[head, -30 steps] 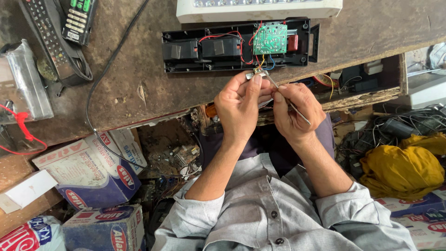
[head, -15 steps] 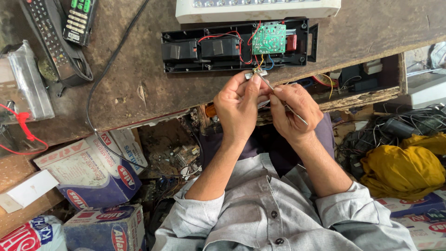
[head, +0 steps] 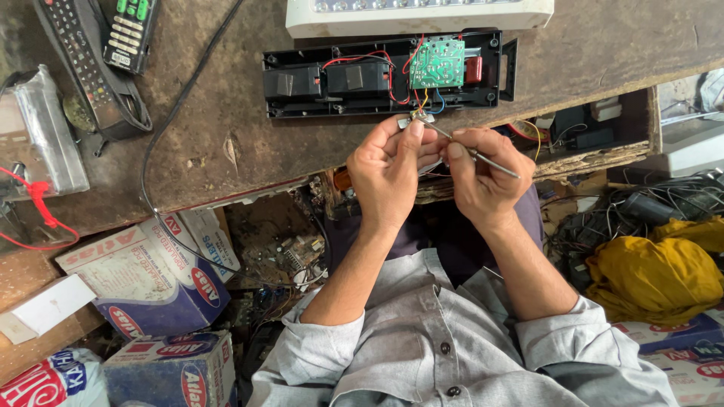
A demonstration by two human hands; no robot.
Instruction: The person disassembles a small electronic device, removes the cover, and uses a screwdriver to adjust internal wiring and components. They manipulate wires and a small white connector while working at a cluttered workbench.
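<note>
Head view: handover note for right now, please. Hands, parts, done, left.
Left hand: pinches a small metal part wired to the green circuit board.
Right hand: holds a thin metal probe, tip at that part.
Black housing lies open on the workbench, white cover behind it.
Done: housing opened.
Left: work on the part, cover still off.

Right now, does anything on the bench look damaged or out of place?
The black housing lies open, its green circuit board and wires exposed. The bench's front edge is splintered beside the right hand.
</note>
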